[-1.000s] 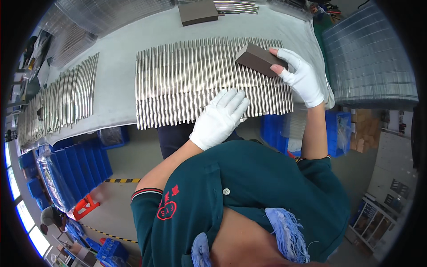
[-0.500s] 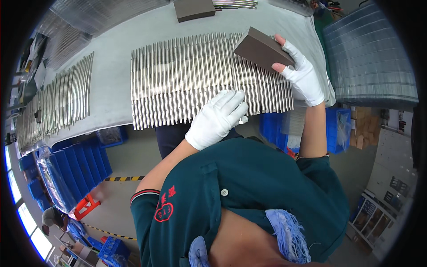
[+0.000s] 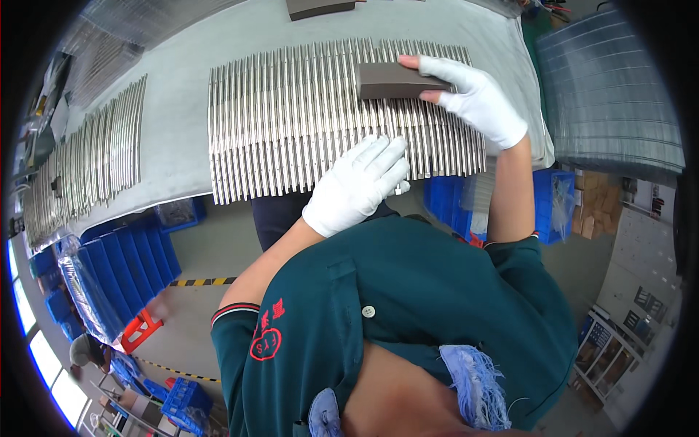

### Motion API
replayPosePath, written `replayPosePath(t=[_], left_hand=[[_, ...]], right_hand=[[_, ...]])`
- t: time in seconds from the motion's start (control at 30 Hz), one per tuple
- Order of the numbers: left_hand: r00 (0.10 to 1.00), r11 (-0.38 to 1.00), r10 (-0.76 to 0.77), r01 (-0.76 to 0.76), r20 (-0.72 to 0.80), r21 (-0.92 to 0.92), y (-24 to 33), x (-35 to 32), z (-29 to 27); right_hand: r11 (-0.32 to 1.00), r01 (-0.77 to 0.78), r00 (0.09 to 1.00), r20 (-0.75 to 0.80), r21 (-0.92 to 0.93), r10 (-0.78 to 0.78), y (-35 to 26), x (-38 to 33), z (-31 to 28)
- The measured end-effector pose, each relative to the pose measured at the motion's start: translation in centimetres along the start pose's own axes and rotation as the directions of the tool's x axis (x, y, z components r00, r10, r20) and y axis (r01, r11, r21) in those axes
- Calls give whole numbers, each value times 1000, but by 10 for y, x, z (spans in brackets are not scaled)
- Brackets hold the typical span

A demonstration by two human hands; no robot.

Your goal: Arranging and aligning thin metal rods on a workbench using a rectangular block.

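Note:
A wide row of slim silvery metal rods [image 3: 277, 124] lies side by side on the pale-covered table [image 3: 175, 95]. My left hand [image 3: 357, 182], in a white glove, rests on the near ends of the rods, its fingers stretched out flat. A brown-grey rectangular block [image 3: 397, 84] sits over the upper right part of the row, held by my right hand [image 3: 480, 102]. Bare thumb and fingertip of that gloved hand grip the block's right end. Whether the block's underside touches the rods is hidden.
Another row of rods [image 3: 102, 146] lies at the table's left. A second brown block [image 3: 319, 7] is at the far edge. Clear plastic trays [image 3: 611, 95] are stacked at right. Blue bins [image 3: 131, 266] stand below left. A person [image 3: 91, 353] is farther off at lower left.
My right hand has swung the block leftward and levelled it from a tilted pose over the rods. The left hand remains on the near rod ends, nearly still.

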State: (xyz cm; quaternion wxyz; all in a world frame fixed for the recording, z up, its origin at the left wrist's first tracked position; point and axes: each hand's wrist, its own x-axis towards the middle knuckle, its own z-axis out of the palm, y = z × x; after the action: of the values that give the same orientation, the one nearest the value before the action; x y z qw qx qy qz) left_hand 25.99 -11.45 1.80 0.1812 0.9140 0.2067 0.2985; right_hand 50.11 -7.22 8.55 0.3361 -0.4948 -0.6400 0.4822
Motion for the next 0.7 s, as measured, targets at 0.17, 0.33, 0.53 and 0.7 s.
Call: replayPosePath(t=[0.17, 0.33, 0.53, 0.7], left_hand=[[1000, 1000, 9, -9, -24, 8, 1, 2, -5], [1000, 1000, -10, 9, 9, 26, 1, 2, -4], [1000, 1000, -17, 17, -4, 2, 0, 1, -3], [998, 999, -41, 41, 51, 3, 2, 3, -7]], right_hand=[[999, 9, 999, 35, -33, -8, 3, 0, -10], [999, -21, 999, -31, -48, 19, -2, -1, 2], [996, -43, 999, 2, -75, 43, 14, -27, -42], [989, -121, 979, -174, -89, 104, -4, -36, -39]])
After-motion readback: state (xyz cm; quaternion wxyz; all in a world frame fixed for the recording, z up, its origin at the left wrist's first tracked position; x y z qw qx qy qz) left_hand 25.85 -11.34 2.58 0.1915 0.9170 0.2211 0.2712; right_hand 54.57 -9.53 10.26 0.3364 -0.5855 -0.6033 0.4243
